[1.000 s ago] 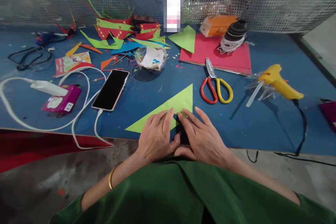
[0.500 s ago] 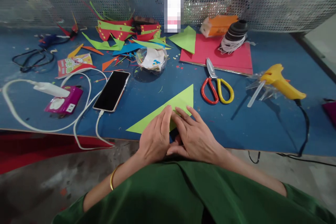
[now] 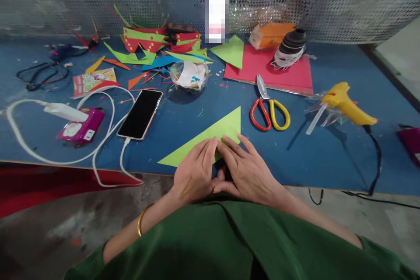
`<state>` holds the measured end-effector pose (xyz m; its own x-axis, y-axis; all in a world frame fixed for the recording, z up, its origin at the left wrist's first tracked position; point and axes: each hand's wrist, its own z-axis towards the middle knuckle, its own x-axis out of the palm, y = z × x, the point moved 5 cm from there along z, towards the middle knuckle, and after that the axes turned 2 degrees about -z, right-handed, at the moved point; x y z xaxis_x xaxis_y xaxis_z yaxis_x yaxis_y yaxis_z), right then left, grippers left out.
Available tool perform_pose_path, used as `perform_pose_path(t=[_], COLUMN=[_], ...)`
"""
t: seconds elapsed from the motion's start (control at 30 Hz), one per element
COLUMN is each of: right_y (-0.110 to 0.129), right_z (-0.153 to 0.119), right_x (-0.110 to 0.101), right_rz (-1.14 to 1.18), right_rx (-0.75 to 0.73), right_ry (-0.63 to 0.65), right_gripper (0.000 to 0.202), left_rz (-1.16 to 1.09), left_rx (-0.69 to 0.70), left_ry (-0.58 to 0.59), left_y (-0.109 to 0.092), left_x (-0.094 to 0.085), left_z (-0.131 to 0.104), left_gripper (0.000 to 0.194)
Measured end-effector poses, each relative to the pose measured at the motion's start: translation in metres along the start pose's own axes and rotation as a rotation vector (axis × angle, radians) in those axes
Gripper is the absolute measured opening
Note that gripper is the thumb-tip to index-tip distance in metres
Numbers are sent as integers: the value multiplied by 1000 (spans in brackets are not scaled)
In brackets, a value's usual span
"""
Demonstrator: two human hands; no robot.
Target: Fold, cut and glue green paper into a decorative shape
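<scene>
A light green triangle of paper point(image 3: 210, 137) lies flat at the front edge of the blue table. My left hand point(image 3: 194, 168) rests flat on its lower middle, fingers stretched out side by side. To the right, my right hand point(image 3: 247, 165) presses on the paper's lower right part with its fingers spread. The two hands nearly meet at the fingertips, and the thumbs come together below. Both hands cover the paper's near edge. Scissors point(image 3: 263, 92) with one red and one yellow handle lie just beyond my right hand.
A yellow glue gun point(image 3: 348, 104) lies at the right. Red paper sheets point(image 3: 288, 79) bear a black spool of white string point(image 3: 290, 50). A phone point(image 3: 140, 114) on a white cable and a purple socket box point(image 3: 82, 126) are at the left. Behind stands a clear bowl point(image 3: 173, 79) of scraps.
The fingertips of both hands have slid slightly toward me along the green paper. The paper stays in place; the whole view has shifted a little.
</scene>
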<state>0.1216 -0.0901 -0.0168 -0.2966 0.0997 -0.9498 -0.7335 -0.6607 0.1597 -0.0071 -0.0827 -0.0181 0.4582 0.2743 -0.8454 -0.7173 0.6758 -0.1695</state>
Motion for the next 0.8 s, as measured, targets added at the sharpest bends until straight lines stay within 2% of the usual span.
perform_pose_path(t=[0.17,0.47,0.8], right_y=[-9,-6,-4], right_z=[-22,-16,-15], right_x=[-11,-8,-7], right_rz=[-84,-107,-156], right_rx=[10,22,-4], right_ry=[0,-34,-59], right_gripper=[84,88,90], left_rz=[36,61,74], left_rx=[-9,-21,-2], left_ry=[46,53,124], left_y=[-3,-3,-5], left_x=[0,0,5], left_z=[1,2,3], left_gripper=[58,57,47])
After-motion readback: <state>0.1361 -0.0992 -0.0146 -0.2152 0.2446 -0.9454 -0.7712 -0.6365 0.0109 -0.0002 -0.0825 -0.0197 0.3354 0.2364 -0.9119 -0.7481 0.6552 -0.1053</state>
